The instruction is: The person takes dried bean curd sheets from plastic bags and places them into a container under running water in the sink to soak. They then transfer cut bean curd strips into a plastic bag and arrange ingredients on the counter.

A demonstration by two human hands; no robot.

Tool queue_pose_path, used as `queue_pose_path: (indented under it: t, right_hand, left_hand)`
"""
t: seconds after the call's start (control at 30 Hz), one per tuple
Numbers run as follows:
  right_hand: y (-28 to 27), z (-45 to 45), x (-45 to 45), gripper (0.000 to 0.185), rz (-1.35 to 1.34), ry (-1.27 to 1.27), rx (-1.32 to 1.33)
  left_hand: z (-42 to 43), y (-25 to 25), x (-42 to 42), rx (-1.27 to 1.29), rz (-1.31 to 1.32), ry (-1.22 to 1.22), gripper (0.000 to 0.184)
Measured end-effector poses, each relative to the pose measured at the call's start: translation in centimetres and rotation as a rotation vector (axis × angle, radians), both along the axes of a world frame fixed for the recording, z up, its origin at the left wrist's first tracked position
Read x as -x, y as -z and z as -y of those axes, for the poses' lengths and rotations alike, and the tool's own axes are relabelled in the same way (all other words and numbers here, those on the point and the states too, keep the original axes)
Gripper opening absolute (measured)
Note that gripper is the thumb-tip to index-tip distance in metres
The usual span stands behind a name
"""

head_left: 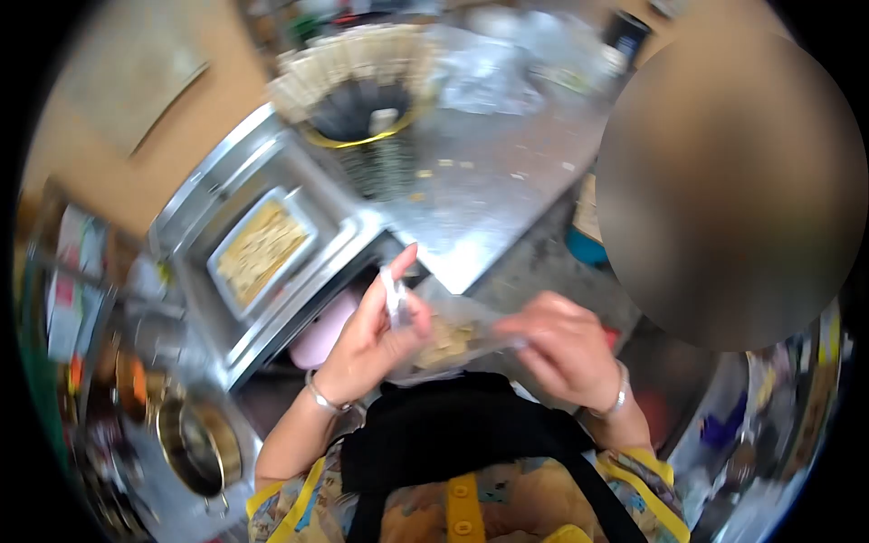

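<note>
A clear plastic bag (493,337) with pale yellowish pieces (450,342) in its bottom hangs between my two hands, just in front of the black apron. My left hand (373,330) holds the bag's left side, its index finger pointing up and a whitish strip of the plastic running across the fingers. On the other side, my right hand (570,348) pinches the bag's right edge, fingers curled. Motion blurs the bag and the fingertips, so the exact grip is hard to make out.
Left of the bag, a white tray (310,246) of flat pale pieces sits in a steel basin (237,339). Ahead is a steel table (507,204) bearing a basket of sticks (348,77) and plastic bags (484,81). A brass-coloured pot (170,434) stands lower left.
</note>
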State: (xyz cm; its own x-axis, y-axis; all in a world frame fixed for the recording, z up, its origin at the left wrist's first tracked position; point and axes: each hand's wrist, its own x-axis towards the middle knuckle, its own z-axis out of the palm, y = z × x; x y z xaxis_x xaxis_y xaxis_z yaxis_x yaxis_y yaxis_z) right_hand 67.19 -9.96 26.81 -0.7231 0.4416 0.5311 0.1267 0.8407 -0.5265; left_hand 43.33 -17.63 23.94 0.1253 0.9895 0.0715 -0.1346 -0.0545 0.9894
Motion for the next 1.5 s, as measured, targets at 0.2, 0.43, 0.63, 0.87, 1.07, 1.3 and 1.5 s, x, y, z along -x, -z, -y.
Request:
queue_pose_path:
  t: [0.2, 0.43, 0.63, 0.87, 1.07, 1.3, 1.5]
  right_hand:
    - [-0.7, -1.7, -2.1, 0.021, 0.003, -0.156, -0.073]
    - [3.2, -7.2, -11.6, 0.032, -0.180, 0.132, 0.433]
    - [4.4, -14.7, -15.9, 0.013, -0.364, 0.437, 0.176]
    - [3.2, -26.4, -17.9, 0.021, -0.673, 0.290, 0.596]
    - [3.5, -35.1, -20.1, 0.034, -0.155, 0.236, 0.263]
    - [-0.6, -46.8, -19.8, 0.020, 0.069, -0.150, 0.326]
    - [-0.1, -57.5, -19.1, 0.041, -0.081, -0.740, 1.471]
  left_hand:
    - [-5.5, 5.7, -9.3, -0.427, -0.499, 0.445, 0.034]
    - [-14.9, 0.9, -14.9, -0.021, -0.301, 0.672, 0.046]
    - [-23.7, 1.2, -21.2, -0.120, -0.204, 0.659, 0.035]
    - [-36.5, 0.4, -24.4, 0.033, 0.060, 0.463, 0.028]
    - [-42.2, -3.7, -23.5, -0.205, -0.233, 0.637, 0.022]
    - [-47.4, -5.6, -22.4, -0.779, -0.908, 0.064, 0.021]
    - [-56.3, -8.0, -25.9, -1.152, -1.259, -0.432, 0.016]
